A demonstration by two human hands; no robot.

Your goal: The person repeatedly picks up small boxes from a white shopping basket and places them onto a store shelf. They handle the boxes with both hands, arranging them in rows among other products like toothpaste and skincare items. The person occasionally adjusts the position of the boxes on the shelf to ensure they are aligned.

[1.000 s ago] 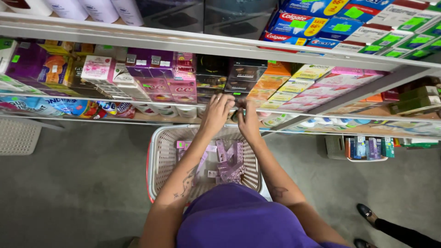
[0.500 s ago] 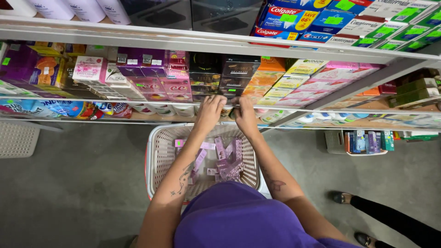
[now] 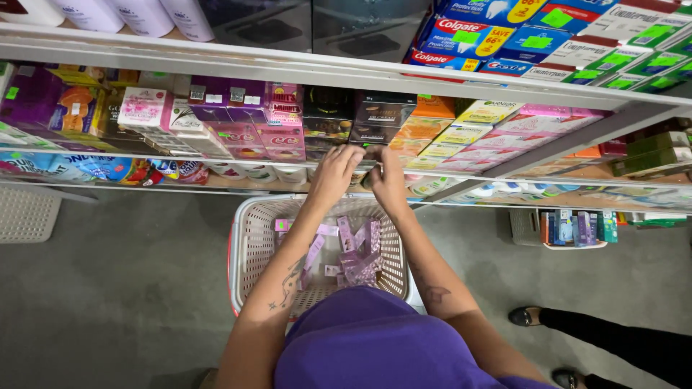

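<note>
Left hand [image 3: 336,173] and right hand [image 3: 386,176] side by side at the shelf [image 3: 216,160] edge, fingers curled on dark glossy boxes [image 3: 360,126] stacked just above; exact grasp unclear; pale basket [image 3: 249,245] below

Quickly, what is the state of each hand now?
Left hand: fingers curled on the dark boxes at the shelf edge; grip cannot be told.
Right hand: same, cannot be told.
</note>
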